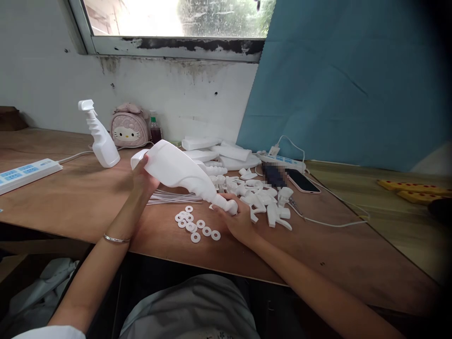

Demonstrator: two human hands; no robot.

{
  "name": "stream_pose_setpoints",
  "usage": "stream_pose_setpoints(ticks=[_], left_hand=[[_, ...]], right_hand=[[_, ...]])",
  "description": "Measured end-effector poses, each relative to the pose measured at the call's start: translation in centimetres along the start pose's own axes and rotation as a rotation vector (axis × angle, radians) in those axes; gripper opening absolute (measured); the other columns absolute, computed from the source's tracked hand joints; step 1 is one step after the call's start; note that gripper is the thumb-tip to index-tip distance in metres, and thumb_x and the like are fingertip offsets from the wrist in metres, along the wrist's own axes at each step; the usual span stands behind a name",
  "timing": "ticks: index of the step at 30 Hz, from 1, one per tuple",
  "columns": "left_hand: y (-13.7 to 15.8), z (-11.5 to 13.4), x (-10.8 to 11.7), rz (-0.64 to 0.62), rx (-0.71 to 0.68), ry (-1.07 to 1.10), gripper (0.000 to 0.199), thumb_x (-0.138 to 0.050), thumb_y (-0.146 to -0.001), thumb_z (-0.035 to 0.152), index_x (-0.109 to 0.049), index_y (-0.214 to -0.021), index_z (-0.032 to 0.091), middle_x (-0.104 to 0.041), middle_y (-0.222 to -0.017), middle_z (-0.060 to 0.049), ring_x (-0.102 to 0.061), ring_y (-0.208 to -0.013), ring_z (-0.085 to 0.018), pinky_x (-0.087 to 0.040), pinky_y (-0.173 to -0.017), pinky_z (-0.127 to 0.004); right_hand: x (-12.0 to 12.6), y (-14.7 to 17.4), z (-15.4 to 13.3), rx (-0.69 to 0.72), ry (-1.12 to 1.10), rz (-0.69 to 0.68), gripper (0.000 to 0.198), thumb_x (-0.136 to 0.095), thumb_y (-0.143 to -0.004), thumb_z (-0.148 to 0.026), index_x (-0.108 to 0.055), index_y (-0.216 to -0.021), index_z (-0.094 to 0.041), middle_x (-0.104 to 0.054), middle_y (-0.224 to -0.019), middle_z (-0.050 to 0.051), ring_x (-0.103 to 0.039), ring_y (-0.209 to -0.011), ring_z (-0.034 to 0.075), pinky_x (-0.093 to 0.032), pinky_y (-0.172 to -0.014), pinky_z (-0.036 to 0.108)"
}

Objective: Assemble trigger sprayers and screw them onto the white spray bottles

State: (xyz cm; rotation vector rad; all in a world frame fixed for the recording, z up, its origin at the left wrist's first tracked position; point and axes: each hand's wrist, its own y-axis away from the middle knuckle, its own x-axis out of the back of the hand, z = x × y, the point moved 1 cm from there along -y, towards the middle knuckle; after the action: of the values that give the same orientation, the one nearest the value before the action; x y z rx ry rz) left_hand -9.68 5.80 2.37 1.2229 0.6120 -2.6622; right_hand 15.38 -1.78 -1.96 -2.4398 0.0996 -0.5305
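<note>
A white plastic spray bottle (pixel 178 169) is held slantwise above the table, its wide base to the upper left and its ribbed neck to the lower right. My left hand (pixel 143 176) grips it near the base. Around the neck end closes my right hand (pixel 238 219), the fingers partly hidden behind it. Several white ring washers (pixel 190 226) lie below the bottle. Behind it rests a bunch of thin white tubes (pixel 173 197). White trigger spray heads (pixel 268 202) are heaped just beyond my right hand.
More white bottles (pixel 229 153) are piled at the back. One assembled spray bottle (pixel 104 141) stands by a pink bag (pixel 130 127). Power strips (pixel 30 174) sit left and back right, with a phone (pixel 302 181) and cables. A box of white bottles (pixel 42 287) is at lower left.
</note>
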Motion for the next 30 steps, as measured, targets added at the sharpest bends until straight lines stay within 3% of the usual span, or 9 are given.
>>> stream_pose_setpoints(ticks=[3, 9, 12, 15, 18, 22, 27, 30], left_hand=[[-0.2, -0.2, 0.2, -0.019, -0.016, 0.001, 0.024, -0.069, -0.061, 0.027, -0.06, -0.08, 0.017, -0.067, -0.088, -0.003, -0.058, -0.099, -0.024, -0.044, -0.09, -0.033], [-0.7, -0.4, 0.7, -0.011, 0.004, -0.068, 0.024, -0.07, -0.062, 0.024, -0.062, -0.085, 0.022, -0.065, -0.097, -0.001, -0.054, -0.105, -0.019, -0.043, -0.087, -0.028], [-0.9, -0.4, 0.8, 0.038, 0.032, -0.151, 0.024, -0.069, -0.063, 0.016, -0.062, -0.083, 0.027, -0.063, -0.088, 0.004, -0.058, -0.091, -0.012, -0.044, -0.075, -0.021], [-0.9, -0.4, 0.6, 0.001, 0.07, -0.161, 0.022, -0.066, -0.064, 0.012, -0.061, -0.08, 0.026, -0.061, -0.08, 0.004, -0.058, -0.075, -0.009, -0.045, -0.065, -0.017], [-0.5, -0.2, 0.1, -0.101, 0.118, -0.083, 0.018, -0.061, -0.069, 0.027, -0.059, -0.087, 0.024, -0.061, -0.091, -0.001, -0.059, -0.086, -0.015, -0.048, -0.074, -0.024], [0.0, 0.0, -0.5, -0.228, 0.137, -0.047, 0.044, -0.052, -0.075, 0.047, -0.055, -0.106, 0.017, -0.059, -0.107, -0.009, -0.05, -0.11, -0.026, -0.043, -0.091, -0.038], [-0.1, -0.3, -0.5, -0.136, 0.094, -0.102, 0.043, -0.062, -0.07, 0.042, -0.057, -0.101, 0.013, -0.064, -0.101, -0.009, -0.05, -0.112, -0.028, -0.042, -0.094, -0.037], [-0.3, -0.6, -0.3, -0.154, 0.073, -0.144, 0.039, -0.062, -0.07, 0.039, -0.058, -0.1, 0.015, -0.063, -0.105, -0.009, -0.049, -0.114, -0.027, -0.042, -0.094, -0.036]], right_hand=[[0.0, 0.1, 0.1, 0.0, -0.022, 0.019, 0.023, -0.064, -0.071, -0.033, -0.061, -0.089, -0.019, -0.065, -0.079, 0.002, -0.057, -0.069, 0.016, -0.047, -0.063, 0.028], [0.1, 0.0, 0.7, -0.103, -0.076, 0.068, 0.025, -0.064, -0.071, -0.035, -0.06, -0.089, -0.018, -0.062, -0.075, 0.001, -0.054, -0.064, 0.014, -0.045, -0.058, 0.026], [0.2, -0.1, 0.9, -0.145, -0.117, 0.1, 0.025, -0.062, -0.072, -0.037, -0.061, -0.087, -0.017, -0.061, -0.074, 0.001, -0.053, -0.064, 0.013, -0.044, -0.057, 0.025], [0.1, -0.2, 0.8, -0.148, -0.113, 0.105, 0.026, -0.063, -0.071, -0.038, -0.061, -0.086, -0.017, -0.06, -0.071, 0.001, -0.052, -0.063, 0.013, -0.044, -0.057, 0.024], [0.1, -0.2, 0.7, -0.144, -0.095, 0.085, 0.027, -0.063, -0.071, -0.039, -0.062, -0.086, -0.017, -0.06, -0.069, 0.0, -0.052, -0.06, 0.013, -0.043, -0.056, 0.024], [0.1, -0.1, 0.6, -0.134, -0.094, 0.073, 0.025, -0.063, -0.071, -0.037, -0.062, -0.086, -0.017, -0.061, -0.07, 0.0, -0.053, -0.061, 0.013, -0.044, -0.057, 0.025], [0.0, -0.1, 0.6, -0.111, -0.087, 0.047, 0.024, -0.064, -0.071, -0.036, -0.062, -0.085, -0.017, -0.062, -0.072, 0.001, -0.054, -0.064, 0.014, -0.045, -0.058, 0.026], [0.1, 0.0, 0.6, -0.106, -0.088, 0.052, 0.023, -0.064, -0.071, -0.035, -0.062, -0.086, -0.018, -0.062, -0.072, 0.001, -0.053, -0.063, 0.014, -0.044, -0.058, 0.026]])
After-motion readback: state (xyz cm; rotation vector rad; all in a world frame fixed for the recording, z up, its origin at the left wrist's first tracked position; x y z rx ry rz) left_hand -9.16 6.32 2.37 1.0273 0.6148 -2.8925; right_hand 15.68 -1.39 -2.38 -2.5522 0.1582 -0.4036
